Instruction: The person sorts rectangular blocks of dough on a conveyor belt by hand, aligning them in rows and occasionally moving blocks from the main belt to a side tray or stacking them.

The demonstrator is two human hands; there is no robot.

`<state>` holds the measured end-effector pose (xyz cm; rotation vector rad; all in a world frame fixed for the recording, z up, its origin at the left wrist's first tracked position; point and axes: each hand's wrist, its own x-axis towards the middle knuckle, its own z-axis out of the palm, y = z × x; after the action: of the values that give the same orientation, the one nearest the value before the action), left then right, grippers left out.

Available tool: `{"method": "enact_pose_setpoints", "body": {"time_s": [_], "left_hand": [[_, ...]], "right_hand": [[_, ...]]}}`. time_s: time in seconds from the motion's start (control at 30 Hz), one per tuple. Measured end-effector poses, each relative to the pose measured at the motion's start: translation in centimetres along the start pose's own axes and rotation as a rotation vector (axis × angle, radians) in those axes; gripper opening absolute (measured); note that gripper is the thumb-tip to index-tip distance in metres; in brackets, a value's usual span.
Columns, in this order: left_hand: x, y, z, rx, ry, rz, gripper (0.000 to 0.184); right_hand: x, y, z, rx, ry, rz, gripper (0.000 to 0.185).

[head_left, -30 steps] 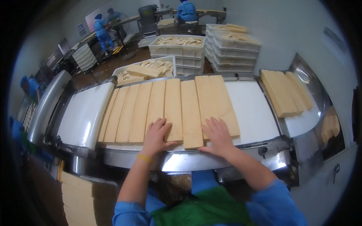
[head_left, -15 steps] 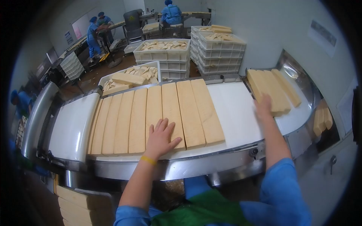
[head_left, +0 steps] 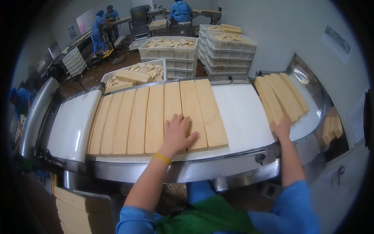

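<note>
A row of several long, pale-yellow bread loaves [head_left: 156,117] without crust lies side by side on a white conveyor belt [head_left: 243,117]. My left hand [head_left: 179,134] rests flat on the near part of the row, fingers spread and thumb out to the right. On the right-hand white surface [head_left: 307,128] lie a few more loaves, slightly fanned. My right hand [head_left: 281,128] is closed around the near end of the leftmost one, a bread loaf [head_left: 269,97]; its fingertips are partly hidden.
A crate of loaf pieces [head_left: 161,68] stands behind the belt, with stacked white crates [head_left: 230,58] beyond. A metal rail [head_left: 132,171] edges the belt in front. More loaves [head_left: 78,206] lie below left. Co-workers [head_left: 181,13] are in the back.
My right hand has moved from over the right-hand loaves to the near end of one, and those loaves are spread differently. The row on the belt has shifted slightly left.
</note>
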<state>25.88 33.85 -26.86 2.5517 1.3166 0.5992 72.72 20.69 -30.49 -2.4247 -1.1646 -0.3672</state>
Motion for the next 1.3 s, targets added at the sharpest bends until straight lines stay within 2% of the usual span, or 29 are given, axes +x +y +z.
{"method": "enact_pose_setpoints", "body": {"time_s": [0.07, 0.17, 0.27, 0.3, 0.4, 0.5, 0.6, 0.7, 0.8, 0.83, 0.93, 1.03, 1.13, 1.23, 1.3], "left_hand": [[0.7, 1.2, 1.6, 0.039, 0.006, 0.027, 0.068], [1.0, 2.3, 2.6, 0.143, -0.024, 0.006, 0.069], [0.7, 2.2, 2.3, 0.139, -0.039, 0.008, 0.069], [0.7, 2.1, 2.2, 0.141, -0.037, 0.003, 0.069], [0.7, 1.9, 2.0, 0.142, -0.044, 0.002, 0.069], [0.6, 1.7, 1.6, 0.128, -0.051, -0.008, 0.068], [0.4, 1.5, 1.6, 0.125, -0.042, -0.015, 0.068], [0.2, 1.4, 1.4, 0.131, -0.042, -0.025, 0.068], [0.3, 1.2, 1.2, 0.131, -0.052, -0.028, 0.068], [0.3, 1.0, 1.2, 0.130, -0.051, -0.027, 0.068], [0.1, 0.7, 1.2, 0.136, -0.040, -0.024, 0.068], [0.0, 0.2, 1.2, 0.150, -0.035, -0.018, 0.069], [-0.1, -0.1, 1.1, 0.165, -0.032, -0.012, 0.070], [-0.1, -0.1, 0.7, 0.187, -0.038, -0.012, 0.070], [-0.2, 0.0, 0.6, 0.193, -0.042, -0.013, 0.069]], "right_hand": [[-1.8, -3.4, -0.5, -0.010, 0.009, 0.023, 0.055], [-3.2, -3.9, 0.1, 0.669, -0.269, 0.229, 0.035], [-1.4, -0.1, 1.6, 0.680, -0.143, 0.009, 0.031], [0.6, 1.2, 0.6, 0.384, -0.088, -0.184, 0.033], [4.1, 4.5, 1.7, -0.236, 0.423, -0.223, 0.045], [4.0, 4.6, 1.5, -0.208, 0.217, 0.006, 0.057], [1.9, 0.5, -0.6, 0.094, 0.114, 0.023, 0.059], [0.5, -1.0, -2.4, 0.328, -0.148, 0.156, 0.049], [2.2, 6.2, 1.7, 0.998, -0.284, 0.480, 0.042], [3.0, 7.5, 1.7, 0.877, -0.217, 0.320, 0.043], [5.2, 8.7, 1.0, -0.010, 0.347, -0.029, 0.053], [7.5, 11.3, 4.4, 0.012, 0.176, 0.089, 0.063], [5.6, 6.6, 0.9, -0.019, 0.121, 0.103, 0.066], [6.9, 11.4, 0.8, 0.685, -0.267, 0.374, 0.066], [6.5, 12.4, -2.2, 0.854, -0.708, 0.641, 0.067]]}}
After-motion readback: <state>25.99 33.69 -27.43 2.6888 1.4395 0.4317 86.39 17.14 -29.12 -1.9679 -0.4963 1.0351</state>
